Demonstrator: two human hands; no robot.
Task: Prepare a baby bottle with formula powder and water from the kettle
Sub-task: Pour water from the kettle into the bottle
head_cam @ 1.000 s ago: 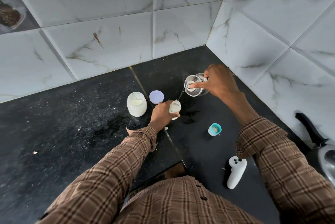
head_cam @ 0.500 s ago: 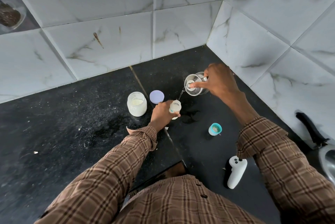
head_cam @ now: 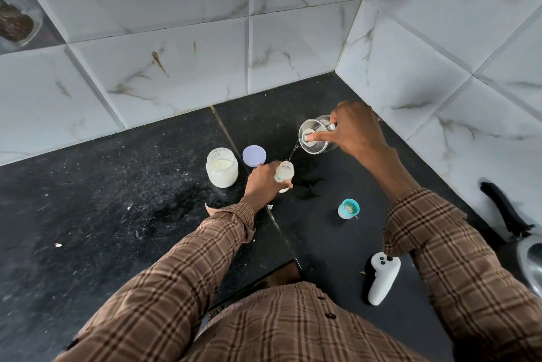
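Note:
My left hand (head_cam: pixel 262 181) grips a small clear baby bottle (head_cam: pixel 284 173) standing upright on the black counter (head_cam: pixel 117 229). My right hand (head_cam: pixel 356 130) holds a small steel kettle (head_cam: pixel 313 135) tilted to the left above it, index finger pressed on the lid knob. A thin stream of water (head_cam: pixel 293 152) falls from the spout into the bottle's open mouth. An open jar of white formula powder (head_cam: pixel 222 167) stands left of the bottle, with its lilac lid (head_cam: pixel 254 155) lying flat behind.
A teal-rimmed bottle cap with the nipple (head_cam: pixel 348 208) sits right of the bottle. A wet patch (head_cam: pixel 308 187) darkens the counter beside it. A white controller (head_cam: pixel 381 278) lies near the front edge. A black-handled pan (head_cam: pixel 507 212) is at the far right. Tiled walls form a corner behind.
Nothing has visibly moved. The kettle stays tilted and the water keeps running into the bottle.

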